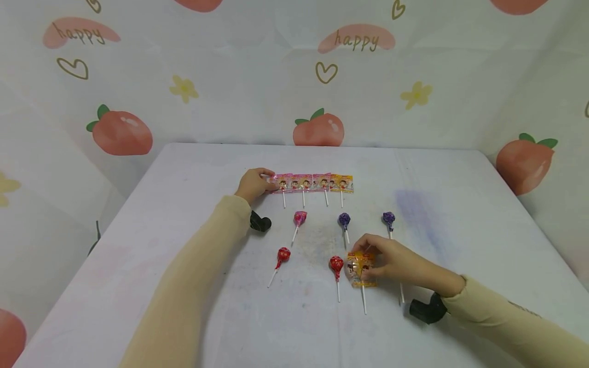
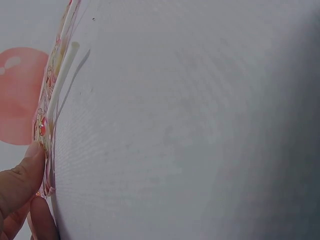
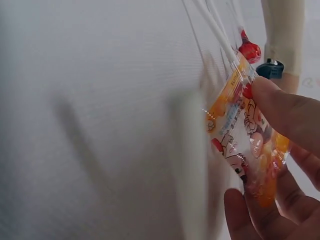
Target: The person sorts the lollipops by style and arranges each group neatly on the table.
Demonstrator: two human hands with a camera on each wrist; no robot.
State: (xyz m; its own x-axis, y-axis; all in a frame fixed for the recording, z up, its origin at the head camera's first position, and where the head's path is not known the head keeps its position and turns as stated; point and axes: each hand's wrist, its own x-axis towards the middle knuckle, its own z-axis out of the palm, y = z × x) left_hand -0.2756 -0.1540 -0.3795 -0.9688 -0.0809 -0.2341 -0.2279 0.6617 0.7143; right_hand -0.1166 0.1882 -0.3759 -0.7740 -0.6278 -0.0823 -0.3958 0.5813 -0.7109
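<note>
Near the back of the table my left hand (image 1: 254, 185) pinches the left end of a row of flat-wrapped lollipops (image 1: 302, 183). Three wrappers in that row are pink and the right-hand one (image 1: 344, 184) is orange; their white sticks point toward me. In the left wrist view the thumb (image 2: 26, 172) presses on the edge of the wrapper (image 2: 44, 120). Closer to me, my right hand (image 1: 388, 260) holds an orange-wrapped lollipop (image 1: 356, 268) between thumb and fingers, its stick downward. In the right wrist view, the thumb lies over its printed wrapper (image 3: 245, 125).
Left of the right hand lie two red ball lollipops, one near (image 1: 336, 266) and one farther left (image 1: 283, 254). A pink one (image 1: 300, 219) and two purple ones, middle (image 1: 344, 220) and right (image 1: 388, 219), lie behind. Another stick (image 1: 402, 294) shows below the right hand, its head hidden.
</note>
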